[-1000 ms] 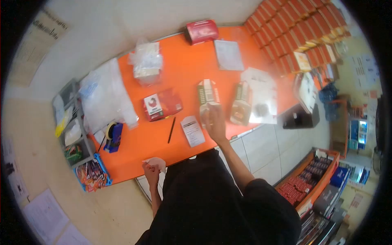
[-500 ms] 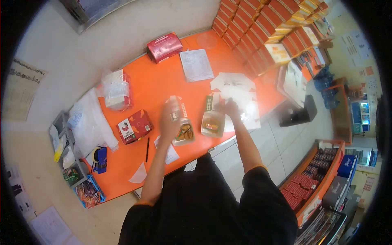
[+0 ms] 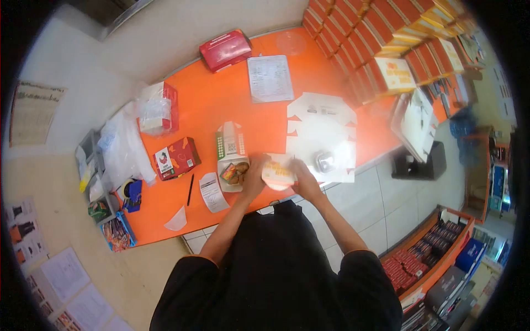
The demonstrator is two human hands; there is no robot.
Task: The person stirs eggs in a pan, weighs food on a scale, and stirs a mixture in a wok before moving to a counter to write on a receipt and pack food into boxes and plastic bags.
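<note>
Both my hands grip a small white food box [image 3: 277, 172] with yellow print, its lid folded down. My left hand [image 3: 254, 181] presses on its left side, fingers closed. Against the right side are the closed fingers of my right hand [image 3: 303, 180]. Just left of my left hand stands an open food box [image 3: 231, 142], its patterned lid tipped back, with brown food pieces and a packet [image 3: 228, 174] inside. To the right, a small round clear-wrapped item [image 3: 324, 161] sits on a flat white carton blank [image 3: 317, 118].
A receipt [image 3: 213, 192], a black pen [image 3: 190, 190] and a red box [image 3: 175, 159] lie to the left. Plastic bags [image 3: 124, 146] and a grey organizer [image 3: 91, 165] line the left edge. Stacked cartons [image 3: 381, 41] rise at the back right; a printed sheet [image 3: 270, 78] lies behind.
The right food box's open lid is now down. My left hand has come over from the left box, and my right hand has moved down and left to the closed box.
</note>
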